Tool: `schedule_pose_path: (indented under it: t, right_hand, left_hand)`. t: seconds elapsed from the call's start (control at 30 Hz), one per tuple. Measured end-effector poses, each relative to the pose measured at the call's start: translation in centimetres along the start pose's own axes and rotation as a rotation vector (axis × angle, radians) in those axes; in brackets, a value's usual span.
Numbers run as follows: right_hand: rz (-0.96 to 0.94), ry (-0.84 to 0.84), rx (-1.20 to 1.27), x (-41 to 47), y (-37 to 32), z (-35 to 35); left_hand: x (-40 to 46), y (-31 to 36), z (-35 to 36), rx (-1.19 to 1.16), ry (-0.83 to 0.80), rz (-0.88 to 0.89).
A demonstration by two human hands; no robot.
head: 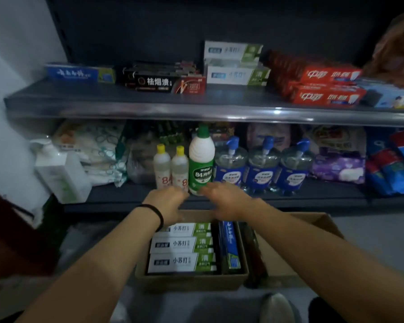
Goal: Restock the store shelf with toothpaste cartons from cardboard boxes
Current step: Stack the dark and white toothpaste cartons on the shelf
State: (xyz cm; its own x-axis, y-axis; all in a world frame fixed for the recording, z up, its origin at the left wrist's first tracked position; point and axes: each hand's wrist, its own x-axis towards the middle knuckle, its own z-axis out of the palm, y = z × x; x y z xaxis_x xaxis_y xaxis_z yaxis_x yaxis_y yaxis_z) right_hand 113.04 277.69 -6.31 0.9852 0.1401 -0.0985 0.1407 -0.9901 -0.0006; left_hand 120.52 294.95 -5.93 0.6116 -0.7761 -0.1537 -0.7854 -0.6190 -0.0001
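Both hands out over the far end of the cardboard box point(191, 279) on the floor, below the lower shelf. Left hand point(167, 202) with fingers bent downward at the far rim, seemingly touching the end of the topmost white-and-green toothpaste cartons point(182, 247); grip or only touch, cannot tell. Right hand point(226, 200) with fingers spread apart and relaxed, holding nothing, hovering just above the far edge. Cartons lying flat in a stack of three rows, long axis running left to right, just below and nearer than both hands. A blue carton point(230, 245) beside them, long axis pointing away. Left hand nearer to the cartons. Matching cartons already on the upper shelf point(196, 108), well above.
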Motion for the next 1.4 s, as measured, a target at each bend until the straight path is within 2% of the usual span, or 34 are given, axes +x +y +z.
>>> schedule_pose_path:
  t: [0.3,0.63,0.93,1.4]
  right_hand:
    - [-0.004,-0.204,0.103,2.6,0.3,12.2]
    - [0.044,-0.341,0.166,6.2,0.4,19.2]
    - [0.062,-0.387,0.179,7.6,0.0,23.1]
    - [0.153,-0.44,0.158,7.6,-0.7,24.8]
  left_hand:
    - [1.6,-2.0,11.2,-0.096,-0.224,-0.044]
    - [3.4,-4.5,18.0,-0.163,-0.33,-0.066]
    - [3.6,-5.6,20.2,-0.168,-0.349,-0.074]
    - [3.3,-6.7,20.1,-0.192,-0.339,-0.088]
